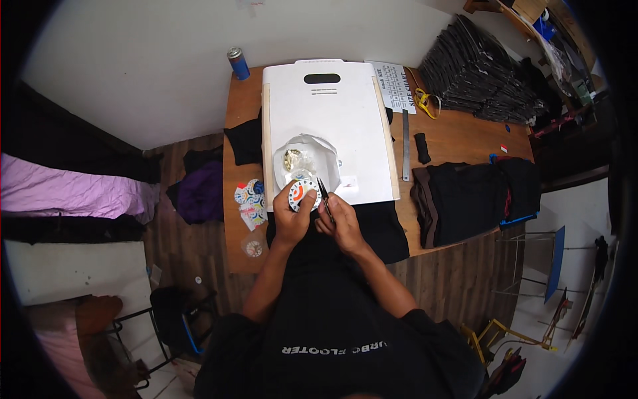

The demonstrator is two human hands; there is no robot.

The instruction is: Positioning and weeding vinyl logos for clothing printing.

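Note:
My left hand (290,219) pinches a round white sticker-like disc (297,203), with an orange-red arc in its middle and dark marks round its edge. The thumb lies across its face. Closed round a pair of small dark scissors (323,189) is my right hand (343,225). Their narrow blades point up beside the disc's right edge; whether they touch it I cannot tell. Just beyond both hands, a crumpled white bag (326,154) holds a gold-coloured round thing (292,159) and clear plastic. It rests on a white board (352,106).
Colourful round cut-outs (251,198) lie left of the board. Black cloth (382,233) spreads under its near end. A blue can (238,64) stands at the far left corner. On the right are a steel ruler (406,146), yellow-handled scissors (425,101) and folded dark clothes (465,205).

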